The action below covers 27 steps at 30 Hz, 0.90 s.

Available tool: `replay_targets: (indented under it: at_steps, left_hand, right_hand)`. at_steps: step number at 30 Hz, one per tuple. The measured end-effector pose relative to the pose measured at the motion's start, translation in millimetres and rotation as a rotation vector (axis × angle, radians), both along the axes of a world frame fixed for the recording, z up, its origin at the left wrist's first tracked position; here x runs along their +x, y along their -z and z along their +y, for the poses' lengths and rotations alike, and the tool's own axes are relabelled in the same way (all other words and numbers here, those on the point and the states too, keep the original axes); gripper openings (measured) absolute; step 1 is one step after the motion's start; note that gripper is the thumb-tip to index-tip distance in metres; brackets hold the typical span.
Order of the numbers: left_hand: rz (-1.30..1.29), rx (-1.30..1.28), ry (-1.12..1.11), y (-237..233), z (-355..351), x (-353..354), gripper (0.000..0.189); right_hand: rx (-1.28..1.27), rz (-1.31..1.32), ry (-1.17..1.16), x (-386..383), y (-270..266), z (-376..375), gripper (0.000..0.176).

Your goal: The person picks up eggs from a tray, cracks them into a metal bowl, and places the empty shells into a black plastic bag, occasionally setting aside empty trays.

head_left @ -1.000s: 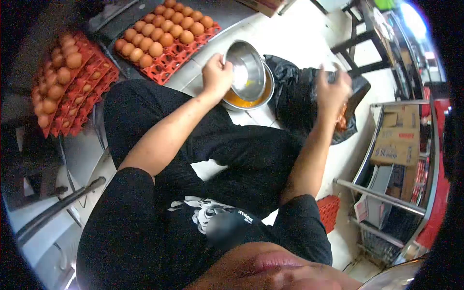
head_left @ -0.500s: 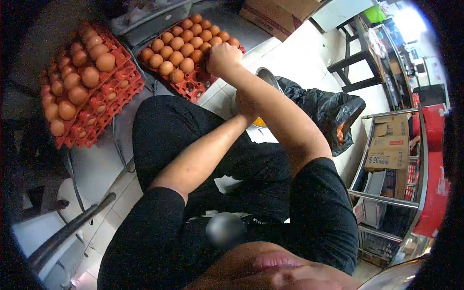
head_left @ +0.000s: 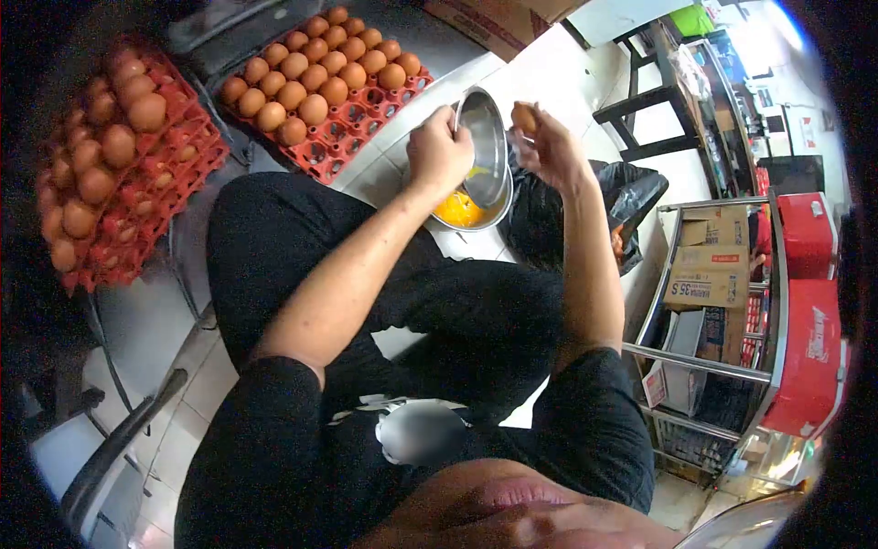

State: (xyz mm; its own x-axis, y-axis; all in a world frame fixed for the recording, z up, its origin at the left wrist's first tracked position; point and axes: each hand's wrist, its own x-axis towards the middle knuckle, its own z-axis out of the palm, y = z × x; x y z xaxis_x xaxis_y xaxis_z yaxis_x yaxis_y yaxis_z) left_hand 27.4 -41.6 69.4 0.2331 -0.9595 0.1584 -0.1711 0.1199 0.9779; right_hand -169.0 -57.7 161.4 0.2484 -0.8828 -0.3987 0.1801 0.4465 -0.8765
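My left hand (head_left: 441, 154) is closed on the rim of a small metal bowl (head_left: 485, 137), which is tilted on its side. Under it stands a larger metal bowl (head_left: 498, 216) with orange yolks (head_left: 460, 209) inside. To the right of the bowls, my right hand (head_left: 551, 151) is raised, its fingers closed on a brown egg (head_left: 524, 116). The red egg tray (head_left: 343, 146) lies beyond my knee, with brown eggs (head_left: 313, 110) in its far part and bare cups at its near right side.
On the left rises a stack of red egg trays (head_left: 160, 197) full of eggs. A black plastic bag (head_left: 540, 233) sits right of the bowls. Farther right stands a metal rack (head_left: 704, 366) with cardboard boxes (head_left: 709, 274). Another carton (head_left: 485, 23) is at the back.
My right hand has come back from the egg tray to the right of the bowls with an egg. The tray shows more bare cups. The tilted small bowl is now in plain sight.
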Motion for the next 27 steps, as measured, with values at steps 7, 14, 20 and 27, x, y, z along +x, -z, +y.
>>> replay_targets:
  at_steps: [7, 14, 20, 27]
  left_hand:
    - [-0.019, -0.041, 0.059, 4, -6, 13, 0.016]
    - [0.096, 0.019, 0.212, 34, 0, 8, 0.016]
    - [0.153, 0.124, 0.198, 31, 13, -5, 0.015]
    - [0.080, 0.171, 0.243, 30, 22, -7, 0.014]
  right_hand:
    - [-1.119, 1.239, 0.043, -39, 89, 60, 0.028]
    - [-0.741, 1.254, -0.261, -27, 112, 50, 0.037]
    - [-0.652, 1.105, -0.183, -14, 133, 43, 0.031]
    - [-0.587, 1.212, -0.390, -14, 137, 43, 0.027]
